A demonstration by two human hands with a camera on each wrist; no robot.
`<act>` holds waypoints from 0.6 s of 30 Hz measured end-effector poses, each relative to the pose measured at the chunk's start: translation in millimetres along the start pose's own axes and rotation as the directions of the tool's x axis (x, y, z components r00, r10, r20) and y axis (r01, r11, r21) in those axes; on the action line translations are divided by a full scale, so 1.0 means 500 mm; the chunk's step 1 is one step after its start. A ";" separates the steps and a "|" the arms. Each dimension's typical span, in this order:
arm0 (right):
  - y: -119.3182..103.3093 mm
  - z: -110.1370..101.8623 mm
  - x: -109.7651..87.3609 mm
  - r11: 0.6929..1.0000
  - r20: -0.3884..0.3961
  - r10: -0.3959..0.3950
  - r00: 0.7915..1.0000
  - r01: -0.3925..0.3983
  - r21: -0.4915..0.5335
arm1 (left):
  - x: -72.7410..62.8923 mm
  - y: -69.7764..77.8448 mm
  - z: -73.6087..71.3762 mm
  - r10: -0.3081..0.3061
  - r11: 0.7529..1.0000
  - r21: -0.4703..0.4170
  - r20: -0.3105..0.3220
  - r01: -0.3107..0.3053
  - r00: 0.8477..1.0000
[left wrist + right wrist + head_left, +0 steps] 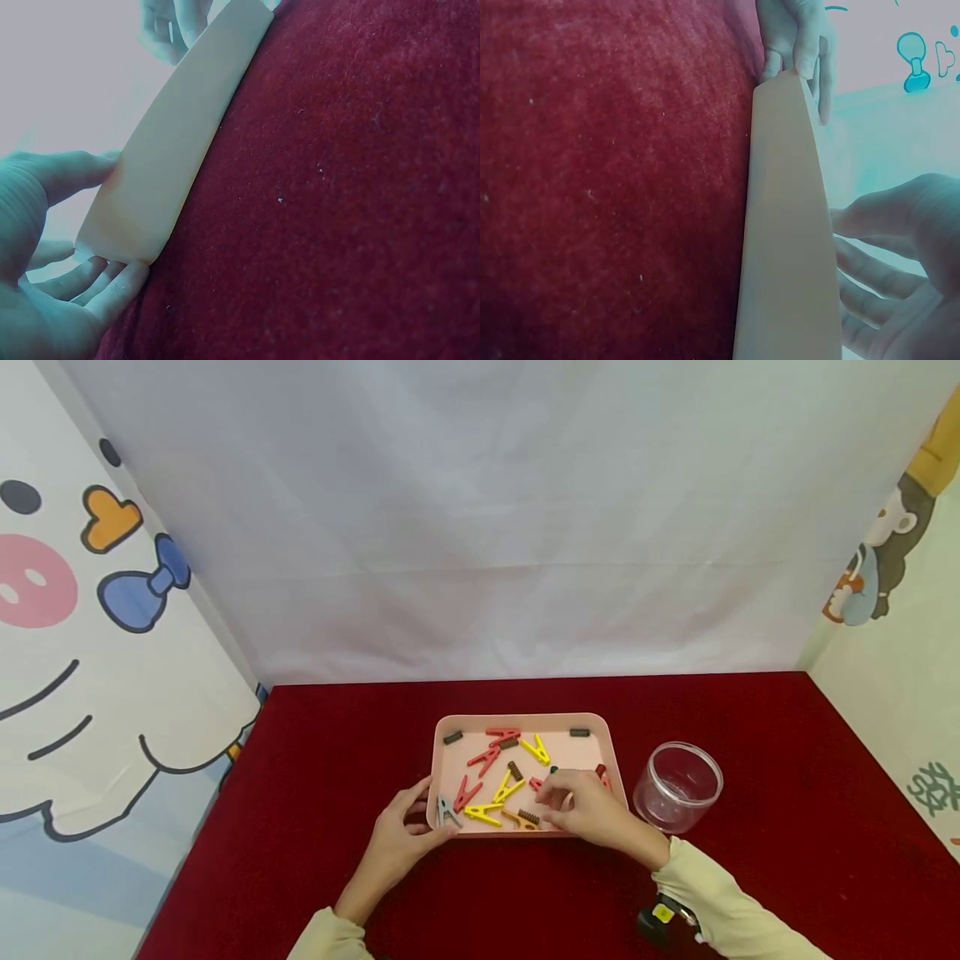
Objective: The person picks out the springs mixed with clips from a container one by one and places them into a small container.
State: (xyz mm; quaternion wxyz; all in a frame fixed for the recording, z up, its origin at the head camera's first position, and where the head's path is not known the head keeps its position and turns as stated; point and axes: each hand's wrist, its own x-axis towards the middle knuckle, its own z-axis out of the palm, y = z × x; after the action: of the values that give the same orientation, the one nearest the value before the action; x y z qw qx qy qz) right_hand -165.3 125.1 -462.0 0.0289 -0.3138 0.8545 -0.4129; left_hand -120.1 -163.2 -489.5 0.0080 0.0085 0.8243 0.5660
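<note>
A shallow pink tray (525, 723) lies on the red cloth. Small V-shaped clips are scattered in it, among them a yellow clip (482, 813), a red clip (467, 793) and a grey clip (447, 811). Dark ribbed, coil-like pieces (580, 732) lie between them. My left hand (397, 835) grips the tray's near left corner, thumb on the front wall and fingers round the side. Over the tray's right half, my right hand (588, 806) reaches down with bent fingers, fingertips beside a red clip (536, 783). The tray wall hides those fingertips in the right wrist view; I cannot tell whether they hold anything.
A clear round jar (678, 787) without a lid stands just right of the tray, close to my right forearm. White fabric (525, 527) hangs behind the table (337, 727), and printed panels stand at both sides.
</note>
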 end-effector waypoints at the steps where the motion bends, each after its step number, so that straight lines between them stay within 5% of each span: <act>1: 0.000 0.002 0.003 1.000 0.015 0.005 1.000 -0.005 0.001 | 0.000 0.001 0.000 -0.003 1.000 -0.004 -0.002 0.003 1.000; 13: 0.001 0.017 0.023 0.999 0.105 0.049 0.993 -0.048 -0.012 | -0.025 0.085 -0.012 -0.016 1.000 -0.021 0.023 0.016 1.000; 18: 0.000 0.022 0.030 0.998 0.133 0.035 0.991 -0.028 -0.050 | -0.029 0.093 -0.013 -0.014 1.000 -0.019 0.016 0.014 1.000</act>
State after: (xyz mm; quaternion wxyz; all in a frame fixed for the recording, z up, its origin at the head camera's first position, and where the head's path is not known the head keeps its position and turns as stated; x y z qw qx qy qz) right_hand -173.7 109.2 -465.8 0.0851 -0.3278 0.8652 -0.3698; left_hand -105.5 -152.9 -443.7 0.0187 0.0072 0.8187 0.5739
